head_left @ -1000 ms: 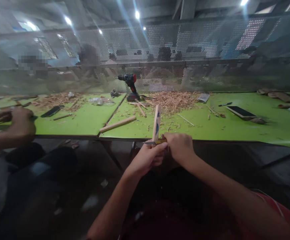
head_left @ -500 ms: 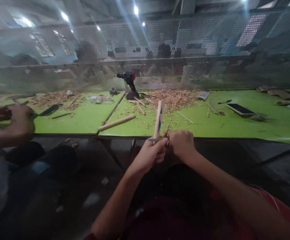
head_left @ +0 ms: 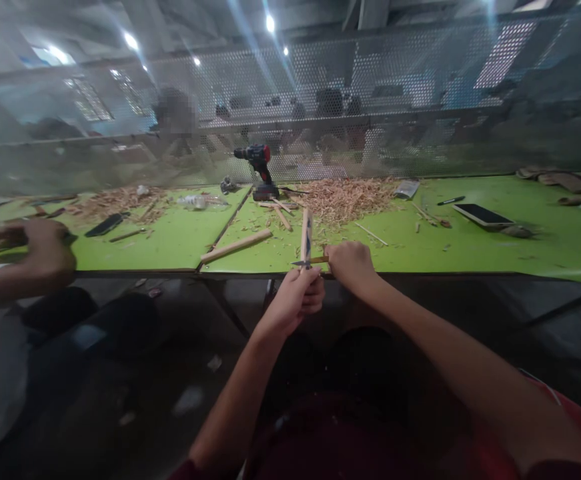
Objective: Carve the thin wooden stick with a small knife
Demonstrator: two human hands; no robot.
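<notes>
At the green table's (head_left: 470,257) edge, the left hand (head_left: 296,298) grips a wooden stick (head_left: 304,243) low down, the right hand (head_left: 353,265) clenches a knife (head_left: 320,259) across it, and whittling looks partway, blue marks (head_left: 309,232) left, though the cut is unclear.

From where I stand: top (head_left: 315,443) dark maroon, going nearly black in shade, a few pale specks on the front. Left sleeve (head_left: 188,471) and right sleeve (head_left: 565,470) look the same maroon; little of either shows. Left forearm (head_left: 240,387), right forearm (head_left: 445,343), left hand (head_left: 296,298) and right hand (head_left: 354,265) uncovered. Trousers (head_left: 360,353) very dark; fabric and cut cannot be made out.
</notes>
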